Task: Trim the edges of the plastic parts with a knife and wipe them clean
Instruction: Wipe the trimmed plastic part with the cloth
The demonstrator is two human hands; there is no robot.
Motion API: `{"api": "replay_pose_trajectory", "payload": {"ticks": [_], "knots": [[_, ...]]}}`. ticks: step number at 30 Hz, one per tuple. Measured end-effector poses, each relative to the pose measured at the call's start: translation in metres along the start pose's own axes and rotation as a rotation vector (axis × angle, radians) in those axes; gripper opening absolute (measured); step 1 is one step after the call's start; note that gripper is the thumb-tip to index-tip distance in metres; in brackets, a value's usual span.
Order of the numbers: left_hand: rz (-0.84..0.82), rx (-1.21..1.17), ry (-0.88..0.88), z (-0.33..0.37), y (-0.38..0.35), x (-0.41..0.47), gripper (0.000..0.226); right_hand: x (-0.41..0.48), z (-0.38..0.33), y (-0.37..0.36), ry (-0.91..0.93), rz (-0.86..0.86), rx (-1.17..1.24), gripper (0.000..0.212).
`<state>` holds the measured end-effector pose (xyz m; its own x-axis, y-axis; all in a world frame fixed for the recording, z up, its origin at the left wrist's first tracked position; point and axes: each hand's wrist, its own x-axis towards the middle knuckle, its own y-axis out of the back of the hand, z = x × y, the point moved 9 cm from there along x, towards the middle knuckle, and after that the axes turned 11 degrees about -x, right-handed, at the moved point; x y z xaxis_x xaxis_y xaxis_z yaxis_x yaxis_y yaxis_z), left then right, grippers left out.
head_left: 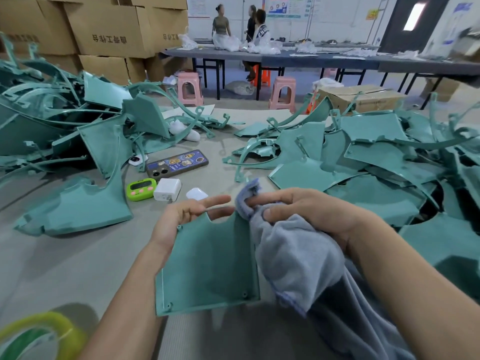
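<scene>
Blurred at seven o'clock, closest to the lens, is the curve of a yellow-green ring (52, 317) on the grey floor (65, 268). Up at nine to ten o'clock lies a tangled pile of teal plastic parts (52, 126), flat panels mixed with curved strips, and behind it at eleven o'clock stand stacked cardboard cartons (111, 32). One loose teal part (78, 206) lies flat just below the pile. Near the middle of the floor sit a small green timer (141, 189), touching or almost touching a white charger block (167, 189), with a white earbud case (197, 194) near them and a phone (178, 163) in a stickered case at their twelve o'clock. Low in the centre, the left hand (176, 219) props up the teal panel (210, 266) being worked on; its fingers lie fairly straight behind the panel's notched top edge, and its thumb cannot be made out. The panel stands tilted towards the camera, its inner face and screw holes showing. At its three o'clock edge a grey-blue cloth (293, 261) is pressed against it, bunched up and gripped by the right hand (306, 214) with curled fingers, the rest of the cloth hanging down. Far off at twelve to one o'clock, three people (220, 24) are at a long dark table (285, 61), with two pink stools (188, 87) in front. At three o'clock spreads a second heap of teal parts (376, 152), and a cardboard box (363, 96) lies behind it.
</scene>
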<state>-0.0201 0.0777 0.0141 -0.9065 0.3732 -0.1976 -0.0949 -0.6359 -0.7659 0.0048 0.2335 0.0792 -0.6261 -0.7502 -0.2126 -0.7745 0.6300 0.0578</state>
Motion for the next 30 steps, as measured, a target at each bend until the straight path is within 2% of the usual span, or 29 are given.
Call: {"api": "replay_pose_trajectory", "payload": {"ticks": [2,5,8,10,11,13,14,17,19,22,25,30], "knots": [[0.127,-0.028,-0.072,0.005,0.011,0.004,0.046,-0.002,0.000,0.005,0.020,0.130,0.079,0.028],[0.200,-0.228,-0.165,0.003,0.019,0.002,0.064,-0.006,0.008,0.017,0.017,0.367,0.147,0.022],[0.132,-0.424,-0.366,0.020,0.013,-0.004,0.046,-0.008,0.019,0.028,0.058,0.554,0.474,0.020],[-0.122,-0.478,-0.303,0.019,-0.015,-0.008,0.071,-0.007,0.023,0.029,0.112,0.653,0.549,0.024],[-0.227,-0.451,-0.242,0.013,-0.030,-0.010,0.082,-0.006,0.022,0.026,0.138,0.685,0.517,0.026],[-0.310,-0.352,-0.210,0.006,-0.043,-0.014,0.077,-0.003,0.014,0.019,0.180,0.735,0.285,0.028],[-0.280,-0.305,-0.208,0.002,-0.040,-0.013,0.074,-0.002,0.009,0.015,0.200,0.757,0.092,0.031],[-0.006,-0.164,-0.273,0.000,-0.018,-0.002,0.065,0.000,-0.008,0.005,0.217,0.776,-0.422,0.031],[0.099,-0.117,-0.306,0.002,-0.007,0.002,0.051,0.001,-0.011,0.001,0.182,0.763,-0.627,0.032],[0.150,-0.142,-0.331,0.006,-0.002,0.000,0.042,-0.009,-0.019,0.007,0.126,0.895,-0.907,0.022],[0.136,-0.209,-0.386,0.016,0.003,-0.004,0.049,-0.023,-0.022,0.022,0.098,1.002,-0.940,0.015],[0.129,-0.294,-0.424,0.020,0.007,-0.009,0.049,-0.033,-0.014,0.043,0.049,1.057,-0.821,0.058]]}}
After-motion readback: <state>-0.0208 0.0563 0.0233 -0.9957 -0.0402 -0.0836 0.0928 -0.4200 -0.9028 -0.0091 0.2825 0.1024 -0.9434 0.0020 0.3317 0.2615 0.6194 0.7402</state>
